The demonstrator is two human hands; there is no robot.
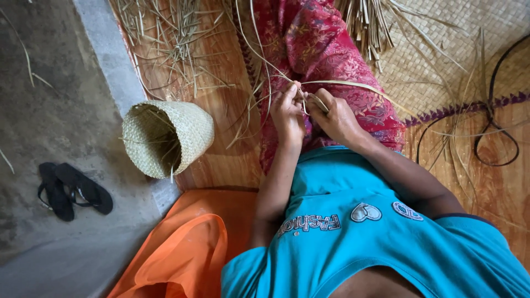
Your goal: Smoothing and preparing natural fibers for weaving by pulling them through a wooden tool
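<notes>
We saw both hands meet over the lap, above the red patterned cloth [326, 49]. The left hand [288, 113] and the right hand [335, 117] were each pinched shut on thin pale straw strips [353, 84] — fingertips close together, nearly touching across a small gap. The longest strip ran from the right hand's fingers out to the right, its long axis almost level, dipping slightly toward the woven mat [441, 60]. Other strips rose from the left hand toward the top of the view and trailed leftward over the wooden floor [221, 160].

To the left, well apart from the hands, a small woven basket [167, 138] lay on its side, mouth facing down-left, at the floor's edge beside the grey ledge [107, 49]. Loose straw [171, 38] lay scattered above it. Black sandals [72, 189] sat on the concrete — farther left. An orange cloth [187, 248] lay near the left elbow.
</notes>
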